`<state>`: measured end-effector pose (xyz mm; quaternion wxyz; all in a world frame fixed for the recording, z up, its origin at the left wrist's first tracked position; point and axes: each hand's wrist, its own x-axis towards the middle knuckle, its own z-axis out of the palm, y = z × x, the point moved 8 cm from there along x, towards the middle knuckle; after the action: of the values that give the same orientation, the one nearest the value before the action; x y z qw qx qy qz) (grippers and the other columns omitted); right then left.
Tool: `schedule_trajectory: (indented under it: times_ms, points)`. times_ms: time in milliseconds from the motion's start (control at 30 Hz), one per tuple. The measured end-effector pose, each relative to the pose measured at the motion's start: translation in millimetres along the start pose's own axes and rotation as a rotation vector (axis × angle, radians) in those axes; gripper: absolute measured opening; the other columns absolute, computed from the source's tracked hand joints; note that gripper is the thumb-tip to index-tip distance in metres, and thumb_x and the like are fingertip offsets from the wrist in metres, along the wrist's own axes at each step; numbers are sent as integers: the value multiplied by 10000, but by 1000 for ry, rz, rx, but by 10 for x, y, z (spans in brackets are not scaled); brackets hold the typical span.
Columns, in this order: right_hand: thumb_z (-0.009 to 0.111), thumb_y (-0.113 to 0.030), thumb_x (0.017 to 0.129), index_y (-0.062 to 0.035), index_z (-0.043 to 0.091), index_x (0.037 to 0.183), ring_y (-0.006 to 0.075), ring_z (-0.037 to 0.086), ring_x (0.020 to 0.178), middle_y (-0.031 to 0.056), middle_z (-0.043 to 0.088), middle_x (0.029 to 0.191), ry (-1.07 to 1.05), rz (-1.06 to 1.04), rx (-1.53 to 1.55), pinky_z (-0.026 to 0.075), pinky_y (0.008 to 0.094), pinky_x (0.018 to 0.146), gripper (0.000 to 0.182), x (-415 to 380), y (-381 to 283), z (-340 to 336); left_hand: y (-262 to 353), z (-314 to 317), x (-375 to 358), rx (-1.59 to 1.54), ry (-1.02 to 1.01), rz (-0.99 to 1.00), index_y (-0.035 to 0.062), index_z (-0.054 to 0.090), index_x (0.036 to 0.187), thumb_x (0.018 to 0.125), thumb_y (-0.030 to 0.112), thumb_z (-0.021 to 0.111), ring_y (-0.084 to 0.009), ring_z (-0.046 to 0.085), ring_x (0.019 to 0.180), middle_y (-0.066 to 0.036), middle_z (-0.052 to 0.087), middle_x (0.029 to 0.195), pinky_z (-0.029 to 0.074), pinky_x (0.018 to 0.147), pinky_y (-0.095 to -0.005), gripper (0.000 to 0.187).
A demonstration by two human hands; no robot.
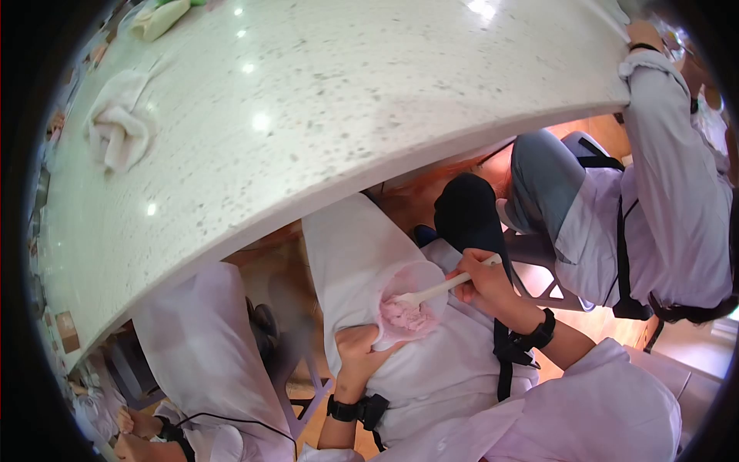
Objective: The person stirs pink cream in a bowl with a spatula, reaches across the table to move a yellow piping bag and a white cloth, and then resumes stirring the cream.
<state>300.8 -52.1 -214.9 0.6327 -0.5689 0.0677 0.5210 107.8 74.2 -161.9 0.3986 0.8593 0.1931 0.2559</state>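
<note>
A translucent white plastic cup (423, 279) rests tilted on my lap, its mouth towards me. Inside lies a lumpy pale pink mixture (406, 315). My left hand (360, 351) grips the cup at its near lower side, thumb along the wall. With closed fingers, my right hand (483, 282) holds the handle of a white spatula (440, 289). The spatula's head reaches into the cup and touches the pink mixture; its exact shape is partly hidden there.
A speckled white table (331, 100) curves in front of my knees. On it lie a crumpled white cloth (120, 127) and a pale yellow-green object (160, 19) at the far left. One person in white (666, 185) sits at my right, another (196, 339) at my left.
</note>
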Motion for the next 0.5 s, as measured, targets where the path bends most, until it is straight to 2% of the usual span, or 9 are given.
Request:
schedule_trajectory:
  times_ms: [133, 233, 267, 367, 400, 500]
  points:
    - [479, -84, 906, -72, 436, 648, 178, 558, 458, 169, 637, 710, 34, 88, 270, 444, 251, 420, 262, -28, 83, -18, -76, 6, -38, -11, 15, -60, 73, 347, 515, 544, 286, 900, -238, 299, 399, -71, 312, 465, 254, 399, -316, 593]
    - [467, -87, 911, -41, 485, 728, 199, 596, 486, 203, 623, 730, 25, -216, 184, 463, 230, 410, 190, -121, -318, 101, -106, 25, -51, -14, 4, -78, 69, 345, 514, 545, 270, 902, -236, 284, 402, -75, 307, 465, 236, 400, -317, 592]
    - [458, -55, 909, -34, 482, 728, 203, 613, 491, 192, 616, 720, -19, -349, 109, 479, 237, 420, 184, -179, -520, 145, -105, 15, -47, -22, 7, -80, 68, 346, 514, 547, 263, 902, -235, 280, 403, -76, 306, 465, 231, 400, -317, 590]
    - [463, -24, 900, -34, 454, 701, 197, 634, 510, 142, 607, 705, -136, -529, -192, 498, 239, 443, 199, -438, -907, 387, -33, -14, 0, 12, -6, -63, 68, 346, 513, 550, 250, 901, -236, 288, 405, -78, 306, 466, 243, 400, -313, 585]
    - [508, 30, 845, -11, 495, 718, 195, 646, 531, 96, 585, 685, -183, -559, -202, 498, 242, 457, 134, -501, -903, 436, -39, -15, -1, 10, -5, -70, 67, 352, 514, 553, 248, 898, -237, 297, 406, -78, 312, 468, 252, 402, -312, 577]
    - [525, 32, 842, 15, 583, 713, 168, 646, 545, 97, 622, 697, -463, -1119, -851, 522, 268, 526, 142, -799, -878, 702, -18, 35, -2, 12, -19, -59, 67, 371, 518, 557, 243, 890, -242, 326, 407, -79, 333, 471, 276, 405, -310, 550]
